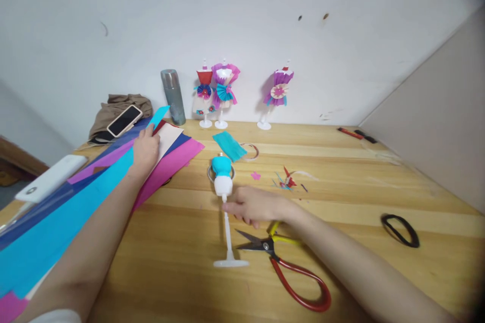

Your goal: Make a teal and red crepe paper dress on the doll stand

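Observation:
My left hand [146, 150] is closed on a light-blue paper sheet [102, 186] in the stack at the left; one end of the sheet sticks out beyond my fingers. A small white mannequin on a stand [223, 185], its bust wrapped in light blue, lies on the table. My right hand [254, 205] is at its post, one fingertip against it and the other fingers loosely bent off to the right. Red-handled scissors [267, 246] lie spread just below that hand. A yellow-handled tool [284, 238] is partly hidden under the right forearm.
Dressed mannequins [204, 92] and a steel flask [173, 97] stand along the wall. A phone [125, 121] rests on brown cloth [113, 106], near a white device [51, 176]. Teal crepe paper [230, 146], paper scraps [287, 179], a black band [400, 230] and a red-black marker [350, 133] lie about.

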Demonstrator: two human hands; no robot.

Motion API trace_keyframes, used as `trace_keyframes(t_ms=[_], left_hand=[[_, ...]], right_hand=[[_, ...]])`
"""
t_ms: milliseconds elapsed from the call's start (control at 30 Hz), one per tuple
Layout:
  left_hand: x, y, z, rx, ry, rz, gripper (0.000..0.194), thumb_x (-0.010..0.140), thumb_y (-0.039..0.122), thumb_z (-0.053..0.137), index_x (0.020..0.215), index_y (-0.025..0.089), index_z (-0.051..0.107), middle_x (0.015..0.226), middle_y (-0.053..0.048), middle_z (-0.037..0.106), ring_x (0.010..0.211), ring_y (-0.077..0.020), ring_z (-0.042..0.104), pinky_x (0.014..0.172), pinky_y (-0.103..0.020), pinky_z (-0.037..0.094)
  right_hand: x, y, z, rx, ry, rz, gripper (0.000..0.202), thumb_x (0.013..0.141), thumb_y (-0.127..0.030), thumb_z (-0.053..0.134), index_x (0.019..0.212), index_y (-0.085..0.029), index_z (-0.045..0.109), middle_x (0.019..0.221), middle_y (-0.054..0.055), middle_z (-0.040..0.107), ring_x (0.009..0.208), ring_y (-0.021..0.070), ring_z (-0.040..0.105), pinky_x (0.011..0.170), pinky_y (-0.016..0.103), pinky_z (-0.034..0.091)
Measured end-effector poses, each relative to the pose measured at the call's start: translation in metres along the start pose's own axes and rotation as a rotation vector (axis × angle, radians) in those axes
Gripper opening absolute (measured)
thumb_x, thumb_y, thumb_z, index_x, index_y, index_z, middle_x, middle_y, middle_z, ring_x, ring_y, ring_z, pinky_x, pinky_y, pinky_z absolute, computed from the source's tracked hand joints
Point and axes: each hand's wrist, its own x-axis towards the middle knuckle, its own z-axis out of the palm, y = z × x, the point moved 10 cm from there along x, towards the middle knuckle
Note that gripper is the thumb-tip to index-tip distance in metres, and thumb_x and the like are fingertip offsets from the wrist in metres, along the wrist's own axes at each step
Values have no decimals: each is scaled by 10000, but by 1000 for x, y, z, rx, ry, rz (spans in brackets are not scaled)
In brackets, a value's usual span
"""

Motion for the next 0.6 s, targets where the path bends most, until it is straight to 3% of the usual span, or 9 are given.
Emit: trace_keyframes(t_ms=[100,300,600], left_hand=[[-1,1,9,35,-41,8,420,914,121,348,1051,83,743,1498,-208,487,1272,-396,517,969,-500,499],[-1,2,27,70,-137,-10,504,929,462,462,1041,63,750,1346,-261,584,1233,-427,535,951,-503,499],[0,2,39,80,-235,-5,450,946,371,442,1080,65,742,1294,-238,633,1213,-380,578,938,-434,510]], right_hand=[[7,0,7,-84,36,1,470,940,-478,486,574,-184,475,514,-3,529,425,108,502,479,241,389],[9,1,9,-20,56,-3,436,920,-416,522,557,-173,514,478,-10,520,425,96,501,485,226,403],[14,5,16,117,26,22,364,921,-320,562,593,-168,523,494,-46,528,390,62,488,441,188,409]])
